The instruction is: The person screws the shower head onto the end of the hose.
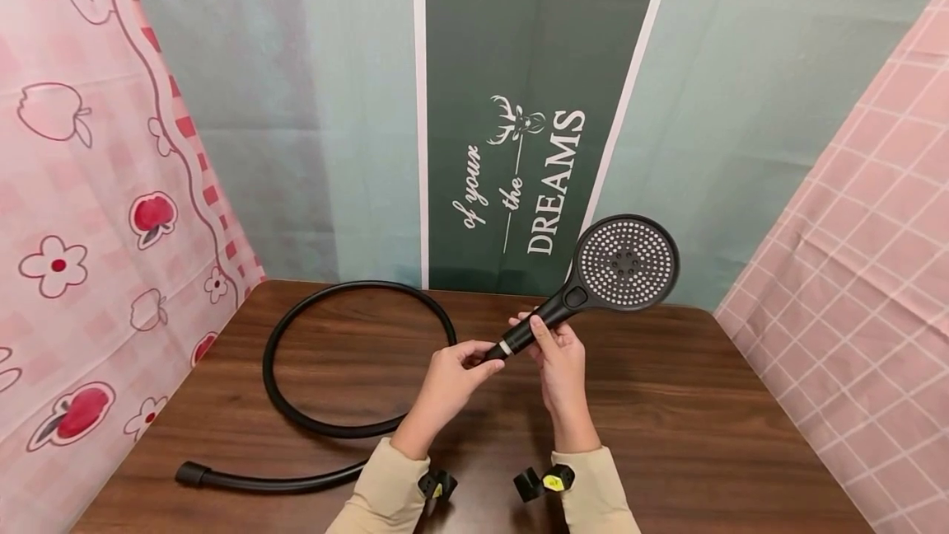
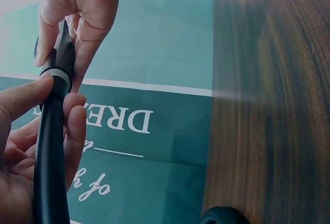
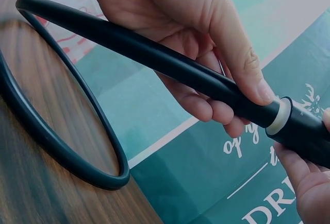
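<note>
A black handheld shower head [image 1: 626,264] with a round, pale-dotted spray face is held up over the table, its face toward the head camera. My right hand [image 1: 561,363] grips its handle [image 1: 549,316], thumb on top. My left hand [image 1: 451,381] pinches the end of a black shower hose [image 3: 154,56] right below the handle. A white ring [image 3: 280,116] shows between the hose end and the handle. In the left wrist view the hose and handle stand in line, meeting at this ring. How far one sits inside the other is hidden.
Across the left of the brown wooden table [image 1: 667,435] the hose lies in a wide loop, its free end fitting [image 1: 191,474] near the front left. Printed curtains, pink [image 1: 81,270] at the left and green [image 1: 474,39] at the back, hang around the table.
</note>
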Action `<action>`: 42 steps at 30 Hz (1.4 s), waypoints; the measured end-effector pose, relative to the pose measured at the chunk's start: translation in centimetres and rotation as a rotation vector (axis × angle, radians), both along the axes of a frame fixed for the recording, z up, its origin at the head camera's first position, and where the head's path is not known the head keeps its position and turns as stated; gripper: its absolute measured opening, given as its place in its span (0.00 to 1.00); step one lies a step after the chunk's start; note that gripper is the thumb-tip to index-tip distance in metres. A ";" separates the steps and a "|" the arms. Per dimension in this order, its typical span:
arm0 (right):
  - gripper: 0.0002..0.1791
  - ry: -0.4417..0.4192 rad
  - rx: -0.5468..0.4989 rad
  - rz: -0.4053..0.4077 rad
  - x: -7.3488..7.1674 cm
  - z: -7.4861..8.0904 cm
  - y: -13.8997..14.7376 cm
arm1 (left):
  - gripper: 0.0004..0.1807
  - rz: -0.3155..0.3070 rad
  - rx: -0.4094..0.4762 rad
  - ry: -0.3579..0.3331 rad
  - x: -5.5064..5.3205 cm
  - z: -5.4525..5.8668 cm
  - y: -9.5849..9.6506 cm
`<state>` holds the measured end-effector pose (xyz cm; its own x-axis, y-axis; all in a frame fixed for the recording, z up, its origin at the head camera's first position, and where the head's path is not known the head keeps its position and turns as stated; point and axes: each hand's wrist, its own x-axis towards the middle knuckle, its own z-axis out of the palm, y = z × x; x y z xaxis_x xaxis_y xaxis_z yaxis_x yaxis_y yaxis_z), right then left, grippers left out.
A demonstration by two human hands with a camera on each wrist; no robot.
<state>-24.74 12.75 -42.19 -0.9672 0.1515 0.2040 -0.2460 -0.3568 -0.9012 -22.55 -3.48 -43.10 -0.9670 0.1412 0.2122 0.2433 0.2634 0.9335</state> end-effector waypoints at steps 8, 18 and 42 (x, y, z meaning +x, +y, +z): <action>0.09 -0.004 -0.003 -0.009 0.1 0.0 0.1 | 0.14 0.008 -0.037 0.029 0.2 -0.2 0.4; 0.11 -0.004 -0.009 -0.011 -0.1 0.0 0.0 | 0.13 0.061 -0.116 0.090 0.6 0.3 0.6; 0.11 -0.004 0.005 -0.011 -0.4 -0.2 0.0 | 0.11 0.075 -0.107 0.093 0.7 0.5 0.6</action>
